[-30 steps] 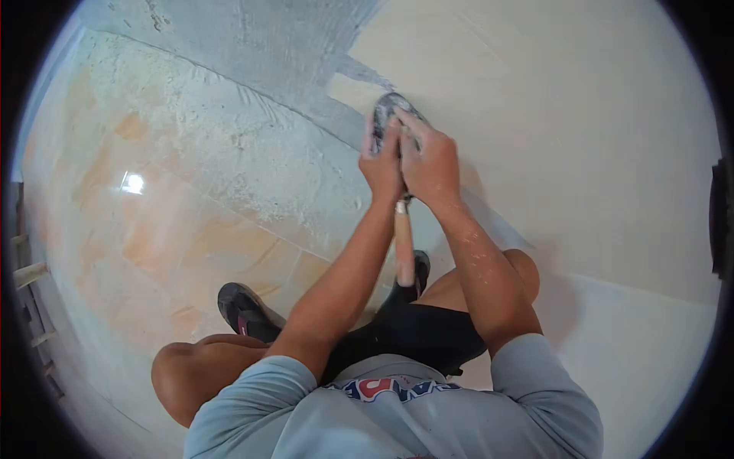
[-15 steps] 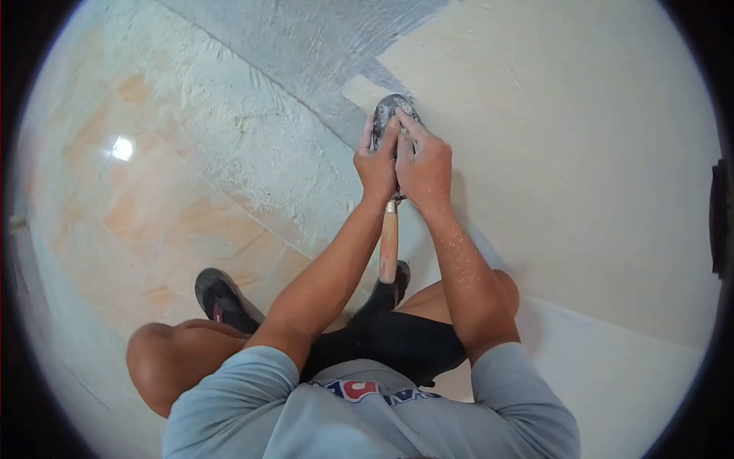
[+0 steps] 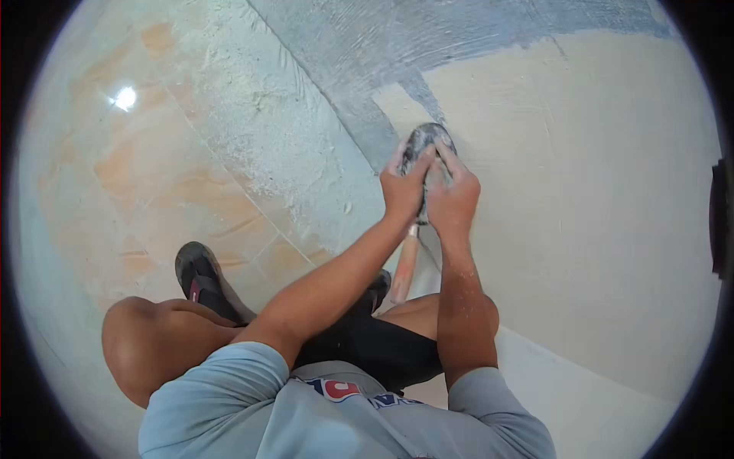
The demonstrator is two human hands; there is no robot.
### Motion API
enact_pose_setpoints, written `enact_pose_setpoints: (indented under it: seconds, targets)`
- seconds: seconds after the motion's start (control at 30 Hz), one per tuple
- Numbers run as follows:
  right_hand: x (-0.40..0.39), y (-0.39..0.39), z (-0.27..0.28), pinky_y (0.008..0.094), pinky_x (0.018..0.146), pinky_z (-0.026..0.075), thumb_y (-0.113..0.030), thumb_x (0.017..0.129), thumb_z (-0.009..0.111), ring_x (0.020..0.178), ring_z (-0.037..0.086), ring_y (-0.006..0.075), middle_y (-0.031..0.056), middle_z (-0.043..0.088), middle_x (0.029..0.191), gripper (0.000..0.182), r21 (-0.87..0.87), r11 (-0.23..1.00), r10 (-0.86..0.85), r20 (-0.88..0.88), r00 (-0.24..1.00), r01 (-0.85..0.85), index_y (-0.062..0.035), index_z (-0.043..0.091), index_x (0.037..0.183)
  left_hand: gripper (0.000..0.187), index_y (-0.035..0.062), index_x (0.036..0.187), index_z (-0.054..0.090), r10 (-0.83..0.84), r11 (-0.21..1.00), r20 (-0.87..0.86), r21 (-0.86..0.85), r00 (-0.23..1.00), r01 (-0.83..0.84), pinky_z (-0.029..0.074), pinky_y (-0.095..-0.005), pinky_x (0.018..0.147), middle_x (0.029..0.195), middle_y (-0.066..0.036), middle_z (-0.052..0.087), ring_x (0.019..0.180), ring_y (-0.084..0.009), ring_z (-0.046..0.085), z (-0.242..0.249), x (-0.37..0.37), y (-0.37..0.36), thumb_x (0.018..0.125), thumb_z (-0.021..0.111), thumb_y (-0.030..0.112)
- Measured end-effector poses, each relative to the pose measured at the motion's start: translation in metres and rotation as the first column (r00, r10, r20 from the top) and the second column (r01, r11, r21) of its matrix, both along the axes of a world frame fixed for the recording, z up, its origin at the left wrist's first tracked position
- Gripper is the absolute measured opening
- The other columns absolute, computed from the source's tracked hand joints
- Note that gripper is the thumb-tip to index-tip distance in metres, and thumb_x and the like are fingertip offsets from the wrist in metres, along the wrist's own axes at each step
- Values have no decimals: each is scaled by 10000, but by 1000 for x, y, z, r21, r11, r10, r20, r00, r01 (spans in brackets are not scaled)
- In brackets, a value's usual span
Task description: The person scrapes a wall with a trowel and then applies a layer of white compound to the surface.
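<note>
Both hands are wrapped round a dark, rounded trowel blade (image 3: 425, 139) smeared with pale material. My left hand (image 3: 405, 183) grips its left side, and my right hand (image 3: 453, 195) presses on its right side with fingers over the top. Below my wrists the trowel's wooden handle (image 3: 405, 269) sticks out toward my body, held by neither hand. The blade lies at the edge of a smooth cream coating (image 3: 535, 168), beside a narrow grey strip. How far the blade reaches under my fingers is hidden.
Rough grey surface (image 3: 367, 46) spans the top. At the left, a powder-strewn pale sheet (image 3: 252, 115) borders orange-and-white tiles (image 3: 191, 183). My shoe (image 3: 202, 279) and bent knee (image 3: 145, 344) are at the lower left. A dark object (image 3: 717, 220) shows at the right edge.
The camera view has shifted, and both hands with the trowel now appear lower and further right. The handle has tilted, its end pointing more to the lower left. Both hands still hold the blade.
</note>
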State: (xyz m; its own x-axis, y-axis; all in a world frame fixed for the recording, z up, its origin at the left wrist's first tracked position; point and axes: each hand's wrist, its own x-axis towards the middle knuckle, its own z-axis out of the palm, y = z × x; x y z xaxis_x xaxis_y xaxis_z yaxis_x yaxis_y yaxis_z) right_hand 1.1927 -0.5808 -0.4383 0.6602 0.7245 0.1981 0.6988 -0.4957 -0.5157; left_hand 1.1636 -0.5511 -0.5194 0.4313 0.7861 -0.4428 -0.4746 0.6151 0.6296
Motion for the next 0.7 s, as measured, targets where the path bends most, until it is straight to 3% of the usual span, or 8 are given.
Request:
enact_pose_setpoints:
  seconds: [0.13,0.2,0.27,0.33,0.37,0.43,0.57,0.7]
  targets:
    - [-2,12,-5,400,937,543,-108,956,572,1099,700,408,284,699,1170,364,-15,1000,8,8,1000,-8,3,686,1284,578,-88,1353,611,46,990,173,-139,984,-22,522,-293,916,1154,-143,726,1025,-147,645,-4,5,12,912,797,236]
    - [0,2,-4,395,939,546,-100,960,563,1098,712,384,269,711,1168,359,-6,1000,-12,0,1000,12,5,690,1279,573,-84,1344,621,67,998,35,14,997,-67,522,-294,921,1153,-150,728,1026,-144,648,2,2,6,912,797,247]
    - [-3,-4,0,389,947,547,-85,956,561,1099,723,355,252,725,1159,351,28,999,-27,-45,999,29,8,698,1266,572,-81,1340,627,30,999,22,-21,999,-30,520,-293,926,1154,-153,729,1023,-144,652,-3,5,4,908,801,251]
    - [3,2,-4,393,933,549,-88,958,563,1076,725,369,262,722,1147,347,13,999,50,63,997,-51,8,697,1264,576,-85,1336,629,12,1000,-31,-12,999,-13,520,-292,931,1155,-149,728,1018,-146,653,-3,3,4,906,804,256]
    - [1,12,-4,401,917,550,-95,961,566,1060,723,383,275,713,1147,346,-20,1000,17,19,1000,-17,6,695,1265,575,-81,1338,629,60,998,27,5,998,-61,525,-293,926,1157,-138,728,1006,-145,655,-10,7,12,906,806,253]
    - [-1,21,-7,406,907,549,-93,963,566,1056,720,392,284,704,1156,349,-22,999,29,27,999,-28,4,688,1276,563,-73,1336,636,70,987,242,-161,968,-31,529,-295,918,1152,-131,730,993,-142,657,-1,0,24,908,803,251]
    - [-4,-2,-3,417,906,550,-95,972,545,1062,706,415,286,700,1153,354,-14,1000,-2,24,1000,3,-2,685,1284,619,-98,1379,588,-49,998,-27,27,998,50,525,-290,919,1146,-151,725,1011,-145,652,-4,-3,4,906,805,238]
    - [-4,4,-9,419,918,545,-96,962,558,1075,697,428,291,700,1142,352,-15,1000,-7,50,999,7,-5,693,1274,614,-99,1385,578,4,999,95,-35,995,-1,528,-289,913,1146,-141,725,1004,-144,649,-12,1,5,908,803,216]
